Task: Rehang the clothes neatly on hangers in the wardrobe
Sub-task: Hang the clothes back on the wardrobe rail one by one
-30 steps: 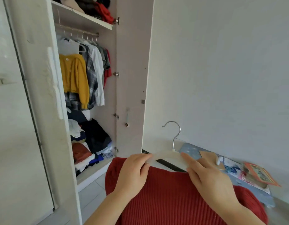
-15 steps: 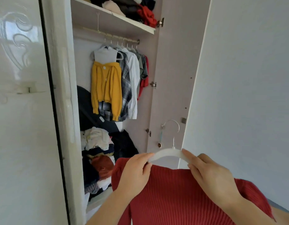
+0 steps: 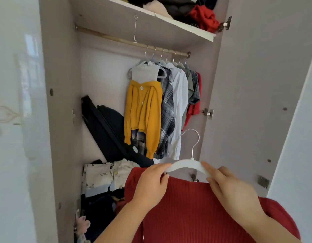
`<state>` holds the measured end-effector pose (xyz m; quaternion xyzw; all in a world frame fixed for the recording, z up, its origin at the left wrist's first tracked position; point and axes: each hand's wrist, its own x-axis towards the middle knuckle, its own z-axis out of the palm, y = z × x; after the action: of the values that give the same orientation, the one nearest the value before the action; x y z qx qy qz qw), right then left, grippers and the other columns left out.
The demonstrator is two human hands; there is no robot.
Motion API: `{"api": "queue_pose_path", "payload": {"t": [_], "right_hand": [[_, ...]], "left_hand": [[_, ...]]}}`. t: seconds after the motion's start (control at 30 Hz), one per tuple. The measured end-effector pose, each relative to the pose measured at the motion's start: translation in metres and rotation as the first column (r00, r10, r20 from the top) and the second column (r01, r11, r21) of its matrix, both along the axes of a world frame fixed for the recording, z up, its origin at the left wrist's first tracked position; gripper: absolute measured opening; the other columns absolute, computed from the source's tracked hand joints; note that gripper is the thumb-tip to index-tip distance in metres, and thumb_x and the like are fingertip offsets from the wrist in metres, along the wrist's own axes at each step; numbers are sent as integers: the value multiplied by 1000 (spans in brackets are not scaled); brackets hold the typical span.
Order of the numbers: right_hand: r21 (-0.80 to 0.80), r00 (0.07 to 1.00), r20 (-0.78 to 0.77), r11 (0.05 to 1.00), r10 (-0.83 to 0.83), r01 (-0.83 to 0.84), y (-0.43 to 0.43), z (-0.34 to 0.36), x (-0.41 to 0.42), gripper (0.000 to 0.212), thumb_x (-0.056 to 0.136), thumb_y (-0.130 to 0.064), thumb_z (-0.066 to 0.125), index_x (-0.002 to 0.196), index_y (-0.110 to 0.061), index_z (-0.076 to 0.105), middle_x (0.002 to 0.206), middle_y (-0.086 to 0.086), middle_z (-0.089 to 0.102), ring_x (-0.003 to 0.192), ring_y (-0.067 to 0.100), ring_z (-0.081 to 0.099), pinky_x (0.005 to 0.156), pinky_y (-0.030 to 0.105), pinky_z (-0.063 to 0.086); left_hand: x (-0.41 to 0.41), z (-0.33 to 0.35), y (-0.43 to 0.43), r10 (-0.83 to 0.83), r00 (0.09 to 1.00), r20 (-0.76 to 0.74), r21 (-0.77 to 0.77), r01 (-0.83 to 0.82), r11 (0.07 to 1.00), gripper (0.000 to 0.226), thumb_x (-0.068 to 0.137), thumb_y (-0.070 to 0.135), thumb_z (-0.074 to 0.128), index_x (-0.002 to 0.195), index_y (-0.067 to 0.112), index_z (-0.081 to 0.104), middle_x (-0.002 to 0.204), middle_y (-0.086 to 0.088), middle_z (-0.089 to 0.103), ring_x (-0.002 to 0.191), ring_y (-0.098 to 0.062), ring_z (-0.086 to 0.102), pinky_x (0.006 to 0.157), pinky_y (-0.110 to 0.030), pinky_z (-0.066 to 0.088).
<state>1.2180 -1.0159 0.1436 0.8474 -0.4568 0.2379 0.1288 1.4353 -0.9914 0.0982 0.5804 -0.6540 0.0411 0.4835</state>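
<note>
A red ribbed sweater [image 3: 190, 211] hangs on a white hanger [image 3: 186, 164] with a metal hook, held up in front of the open wardrobe. My left hand [image 3: 151, 185] grips the hanger's left arm and the sweater's shoulder. My right hand [image 3: 228, 188] grips the right arm over the knit. Above, the wardrobe rail [image 3: 116, 39] carries several hung garments at its right end: a yellow cardigan [image 3: 143, 114], a plaid shirt [image 3: 167, 109], a white shirt [image 3: 179, 102] and others. The rail's left part is bare.
The open wardrobe door [image 3: 248, 85] stands on the right, a glossy white door [image 3: 16, 120] on the left. A top shelf [image 3: 169, 20] holds folded clothes. A dark bag [image 3: 108, 127] leans inside above a heap of loose clothes [image 3: 102, 181].
The view has swung left and up, from the bed side to the wardrobe interior. Both hands have kept their hold and carried the sweater on its hanger closer to the wardrobe.
</note>
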Motion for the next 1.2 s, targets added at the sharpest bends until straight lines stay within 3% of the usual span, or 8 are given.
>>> {"api": "queue_pose_path", "payload": {"t": [0.1, 0.2, 0.37, 0.57, 0.83, 1.03, 1.2], "right_hand": [[-54, 996, -50, 996, 73, -76, -65, 3, 30, 46, 96, -44, 26, 141, -48, 15, 102, -12, 47, 80, 10, 61, 57, 25, 45], [-71, 985, -102, 987, 137, -144, -124, 15, 58, 47, 97, -43, 22, 142, -48, 8, 110, -13, 43, 85, 11, 61, 62, 26, 50], [-113, 962, -125, 960, 243, -258, -211, 49, 110, 48, 98, -44, 19, 143, -45, 5, 114, -13, 42, 87, 10, 61, 64, 27, 51], [-220, 946, -173, 926, 273, -307, -294, 88, 182, 50, 100, -37, 25, 144, -44, 1, 116, -13, 40, 89, 10, 61, 64, 27, 49], [-350, 951, -138, 884, 278, -309, -393, 166, 295, 47, 98, -28, 33, 139, -41, 16, 112, -9, 44, 89, 16, 62, 61, 31, 47], [-416, 960, -32, 869, 279, -266, -449, 242, 369, 31, 94, -19, 40, 123, -29, 38, 99, -1, 45, 85, 25, 62, 63, 36, 51], [-479, 965, 27, 851, 260, -216, -479, 297, 416, 22, 91, -10, 42, 110, -19, 44, 100, 4, 48, 88, 27, 58, 58, 31, 38]], "left_hand": [[30, 8, -50, 98, 994, 38, 0, -98, 995, 35, 91, 14, 54, 124, 25, 57, 106, 24, 48, 99, 15, 37, 83, 10, 20], [56, 22, -93, 186, 982, 44, -2, -186, 983, 33, 90, 14, 54, 121, 24, 60, 107, 20, 55, 99, 11, 44, 85, 5, 25], [103, 50, -153, 303, 943, 138, 43, -311, 949, 35, 92, 21, 52, 127, 28, 54, 123, 16, 55, 115, 2, 44, 92, -2, 21], [178, 93, -206, 473, 865, 165, 24, -483, 875, 39, 92, 26, 51, 130, 30, 49, 128, 13, 54, 116, -3, 48, 99, -17, 34], [289, 174, -284, 566, 809, 161, -68, -563, 824, 41, 91, 28, 50, 132, 33, 46, 123, 11, 56, 106, -2, 52, 86, -14, 35], [353, 242, -332, 601, 780, 175, -142, -585, 799, 42, 92, 30, 49, 134, 30, 43, 124, 9, 55, 110, -7, 50, 90, -19, 37], [390, 270, -362, 657, 731, 184, -240, -615, 751, 40, 91, 28, 52, 131, 31, 47, 119, 10, 57, 107, -8, 53, 86, -19, 38]]}}
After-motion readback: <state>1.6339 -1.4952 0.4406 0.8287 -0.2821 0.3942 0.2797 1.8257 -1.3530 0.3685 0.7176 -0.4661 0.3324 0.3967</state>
